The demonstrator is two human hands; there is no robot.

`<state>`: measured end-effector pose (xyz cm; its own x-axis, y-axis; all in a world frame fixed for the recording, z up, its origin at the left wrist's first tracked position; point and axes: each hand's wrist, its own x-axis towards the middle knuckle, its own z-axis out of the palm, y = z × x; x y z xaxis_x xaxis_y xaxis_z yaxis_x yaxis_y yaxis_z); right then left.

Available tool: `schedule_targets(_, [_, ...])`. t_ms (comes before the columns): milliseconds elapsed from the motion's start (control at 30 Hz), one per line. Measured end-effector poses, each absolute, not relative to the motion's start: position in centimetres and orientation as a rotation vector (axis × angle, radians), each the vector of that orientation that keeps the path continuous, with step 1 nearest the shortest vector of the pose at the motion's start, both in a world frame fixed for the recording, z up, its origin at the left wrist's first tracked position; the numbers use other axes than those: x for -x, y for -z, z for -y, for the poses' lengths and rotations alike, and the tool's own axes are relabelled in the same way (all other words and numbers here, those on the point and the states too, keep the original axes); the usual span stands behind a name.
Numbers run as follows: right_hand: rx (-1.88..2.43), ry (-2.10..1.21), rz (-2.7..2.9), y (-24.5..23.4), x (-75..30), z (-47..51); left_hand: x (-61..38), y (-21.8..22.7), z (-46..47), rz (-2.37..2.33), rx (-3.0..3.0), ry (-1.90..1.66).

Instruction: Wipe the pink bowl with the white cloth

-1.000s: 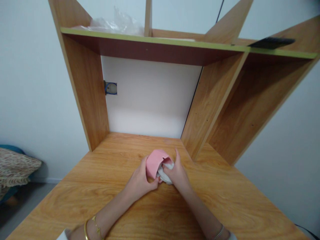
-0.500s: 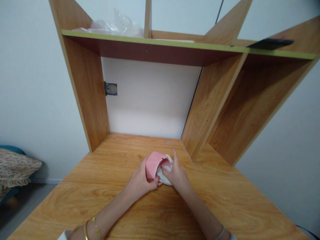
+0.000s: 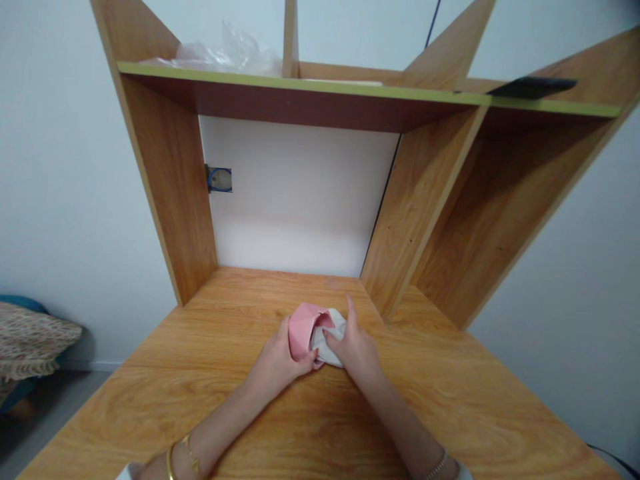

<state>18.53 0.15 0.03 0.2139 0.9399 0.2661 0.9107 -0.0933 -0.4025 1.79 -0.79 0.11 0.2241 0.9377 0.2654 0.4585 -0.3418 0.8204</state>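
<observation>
Over the desk, my left hand (image 3: 281,357) is wrapped round a pink, angular, box-like container (image 3: 301,328), its thumb at the near rim. The container's open mouth faces right and tilts toward me. A light grey-white cloth (image 3: 327,343) sits at this mouth, part of it inside and part hanging out on the right. My right hand (image 3: 356,343) pinches the cloth with its thumb at the opening, while the index finger points up. The rest of the right fingers are hidden behind the cloth. How far the cloth reaches inside cannot be seen.
The wooden desktop (image 3: 240,427) spreads out below my arms. Behind it rises a wooden shelf unit with a green-edged shelf (image 3: 340,87). A clear plastic bag (image 3: 225,53) and a dark flat object (image 3: 533,87) lie up there. An open wall socket box (image 3: 220,179) shows blue wire.
The cloth looks smoother and sits slightly differently at the pink container's mouth. Both hands keep their grip, and the whole view has shifted slightly.
</observation>
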Motion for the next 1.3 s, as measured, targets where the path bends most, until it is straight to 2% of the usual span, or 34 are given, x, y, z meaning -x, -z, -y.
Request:
schedule_targets(267, [1.764,0.028,1.765,0.0,-19.1,-0.3,-2.0,-1.3,1.8,-1.162,-2.009,-1.023])
schedule_targets(700, [1.656,-0.356,1.684,1.3,-18.9,-1.0,-1.8,-0.7,1.3,-1.244,-2.025,-1.0])
schedule_targets(833, [1.679,-0.247,1.67,0.7,-19.0,-0.8,-1.7,-0.9,1.5,-1.192,-2.097,-0.987])
schedule_targets(1033, [1.475,-0.069,1.718,-0.1,-19.0,-0.5,-1.4,-1.4,1.9,-1.328,-2.165,-0.882])
schedule_targets(1300, [1.756,-0.196,1.791,0.3,-19.1,-0.3,-0.9,-1.2,1.5,-1.323,-2.234,-0.872])
